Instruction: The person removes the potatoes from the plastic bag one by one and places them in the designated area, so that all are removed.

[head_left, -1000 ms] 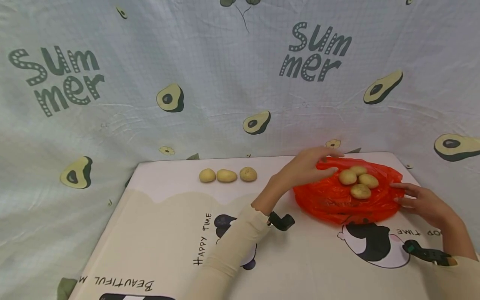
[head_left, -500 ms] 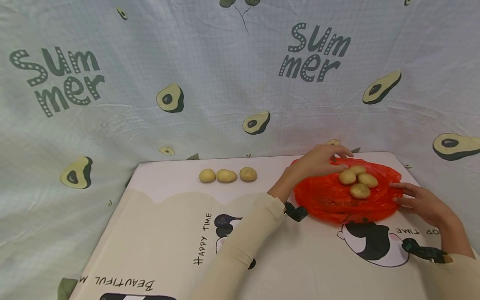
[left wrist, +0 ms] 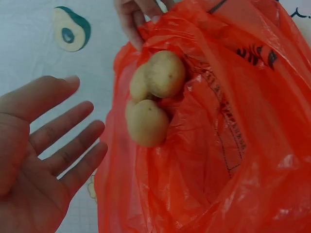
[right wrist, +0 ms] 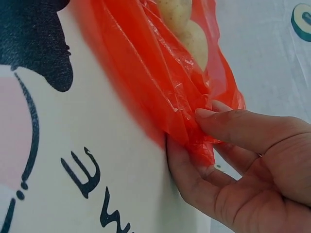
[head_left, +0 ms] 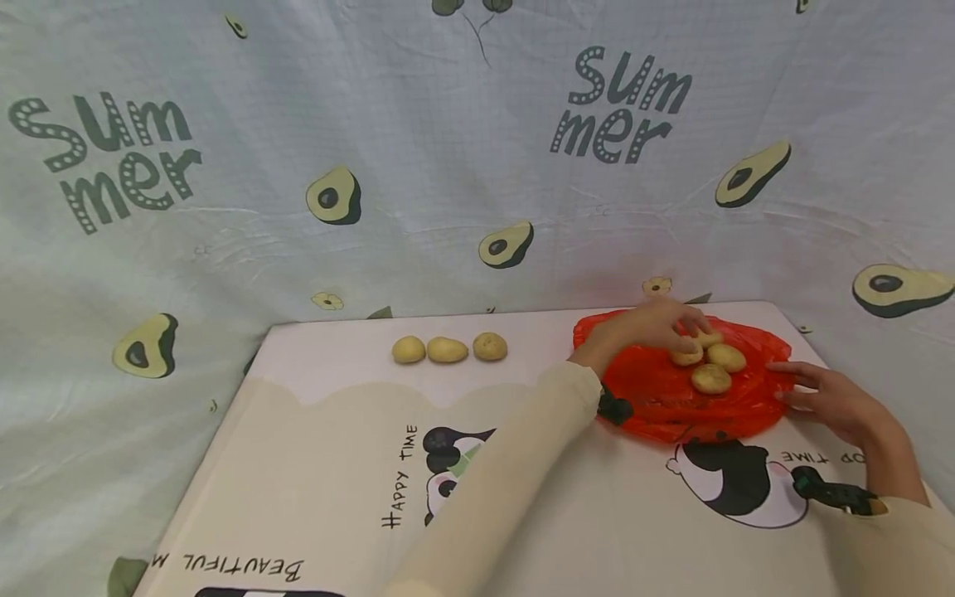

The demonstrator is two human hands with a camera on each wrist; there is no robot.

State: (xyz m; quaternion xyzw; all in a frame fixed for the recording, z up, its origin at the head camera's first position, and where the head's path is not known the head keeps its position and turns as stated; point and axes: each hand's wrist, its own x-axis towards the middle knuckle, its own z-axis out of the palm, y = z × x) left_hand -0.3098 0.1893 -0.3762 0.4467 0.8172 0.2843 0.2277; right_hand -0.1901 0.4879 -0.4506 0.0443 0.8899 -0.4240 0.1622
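A red plastic bag (head_left: 649, 394) lies spread at the back right of the table, with several yellow potatoes (head_left: 726, 358) clustered on it. Over the bag's far left part reaches my left hand (head_left: 658, 323), its fingertips right at the nearest potatoes in the head view. In the left wrist view its fingers are spread and relaxed, with nothing in them, beside the potato cluster (left wrist: 148, 124). At the bag's right edge, my right hand (right wrist: 238, 160) pinches a gathered fold of the red plastic between thumb and fingers.
Three more potatoes (head_left: 448, 350) stand in a row near the table's back edge, left of the bag. The pale table top (head_left: 321, 464) carries printed cartoons and lettering. Behind it hangs a curtain (head_left: 418, 166) patterned with avocados.
My left hand has moved right, from the bag's left side to the potatoes on it. The right hand has kept its place at the bag's edge.
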